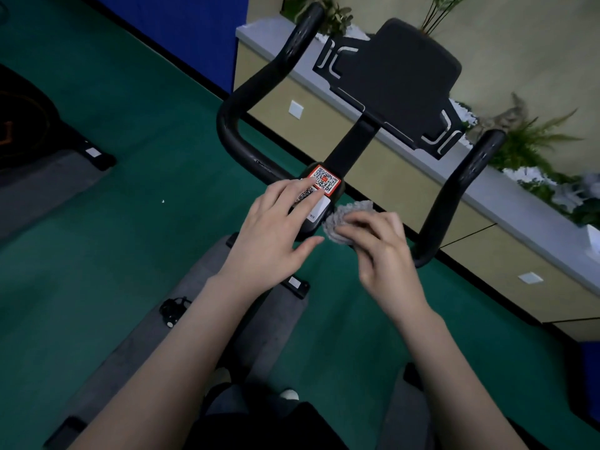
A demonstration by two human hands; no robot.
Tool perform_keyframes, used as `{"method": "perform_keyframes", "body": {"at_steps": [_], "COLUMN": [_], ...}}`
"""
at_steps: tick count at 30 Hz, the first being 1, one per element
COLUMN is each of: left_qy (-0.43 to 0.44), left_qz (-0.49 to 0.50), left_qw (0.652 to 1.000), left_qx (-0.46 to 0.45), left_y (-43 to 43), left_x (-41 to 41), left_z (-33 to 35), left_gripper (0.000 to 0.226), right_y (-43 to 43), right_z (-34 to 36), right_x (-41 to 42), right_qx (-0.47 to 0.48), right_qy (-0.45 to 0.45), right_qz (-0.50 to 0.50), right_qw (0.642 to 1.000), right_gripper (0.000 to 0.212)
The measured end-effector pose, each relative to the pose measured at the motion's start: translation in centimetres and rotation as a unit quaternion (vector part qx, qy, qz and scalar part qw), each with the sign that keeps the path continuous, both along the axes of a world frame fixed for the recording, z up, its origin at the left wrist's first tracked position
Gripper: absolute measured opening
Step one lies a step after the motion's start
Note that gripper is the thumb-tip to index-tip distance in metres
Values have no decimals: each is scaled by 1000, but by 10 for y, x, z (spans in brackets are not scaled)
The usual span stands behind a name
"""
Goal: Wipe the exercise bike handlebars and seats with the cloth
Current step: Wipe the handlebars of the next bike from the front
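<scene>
Handlebars point(233, 125): black, curved, matte tube. Cloth point(349, 219): grey, nubbly, bunched. Right hand point(380, 251) gripped the cloth beside the stem point(354, 141); left hand point(276, 235) lay on it, fingers straight.

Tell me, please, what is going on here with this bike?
A person is at an exercise bike, cleaning it. Their right hand grips a bunched grey cloth against the middle of the handlebar, just beside the stem. The left hand is open, with its fingers resting on the QR-code sticker on the centre clamp. Neither hand is on the two upturned side grips, and the seat is out of view.
</scene>
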State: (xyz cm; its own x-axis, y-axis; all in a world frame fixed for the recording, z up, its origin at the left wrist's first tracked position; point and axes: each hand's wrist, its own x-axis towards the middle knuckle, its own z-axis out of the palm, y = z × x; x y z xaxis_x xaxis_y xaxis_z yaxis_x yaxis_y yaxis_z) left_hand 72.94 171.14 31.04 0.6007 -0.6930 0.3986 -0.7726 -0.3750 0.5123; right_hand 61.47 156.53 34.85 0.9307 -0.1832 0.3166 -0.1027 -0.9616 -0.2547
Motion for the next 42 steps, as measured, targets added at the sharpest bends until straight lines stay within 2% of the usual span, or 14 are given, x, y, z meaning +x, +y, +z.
{"method": "perform_keyframes", "body": {"at_steps": [9, 12, 14, 17, 23, 28, 35, 38, 42], "left_qy": [-7, -8, -7, -7, -15, -47, -65, -63, -62], "left_qz": [6, 8, 12, 18, 15, 20, -64, -70, -75], "left_qw": [1000, 1000, 1000, 1000, 1000, 999, 995, 995, 995], "left_qx": [-3, -2, -1, 7, 17, -5, 32, 33, 38], "left_y": [-2, -2, -2, -3, -3, -13, -33, -33, -32], "left_x": [-2, -3, -5, -8, -7, -6, 7, 11, 13], "left_z": [0, -1, -1, -1, 1, 7, 11, 9, 8], "left_gripper": [63, 63, 64, 65, 63, 55, 62, 67, 73], "right_y": [0, -10, -17, -24, -50, -52, -68, -59, -45], "right_z": [-7, 0, 6, 10, 22, 24, 29, 23, 17], "right_x": [-2, 0, 13, 42, 41, 51, 39, 40, 29], "right_qx": [-9, 53, 133, 237, 270, 335, 318, 302, 235], "right_qy": [-39, -33, 0, 63, 187, 215, 291, 238, 160], "right_qz": [-17, -73, -117, -124, -102, -91, -88, -100, -97], "right_qw": [999, 995, 984, 961, 939, 913, 898, 918, 954], "right_gripper": [26, 26, 25, 24, 19, 17, 13, 18, 19]}}
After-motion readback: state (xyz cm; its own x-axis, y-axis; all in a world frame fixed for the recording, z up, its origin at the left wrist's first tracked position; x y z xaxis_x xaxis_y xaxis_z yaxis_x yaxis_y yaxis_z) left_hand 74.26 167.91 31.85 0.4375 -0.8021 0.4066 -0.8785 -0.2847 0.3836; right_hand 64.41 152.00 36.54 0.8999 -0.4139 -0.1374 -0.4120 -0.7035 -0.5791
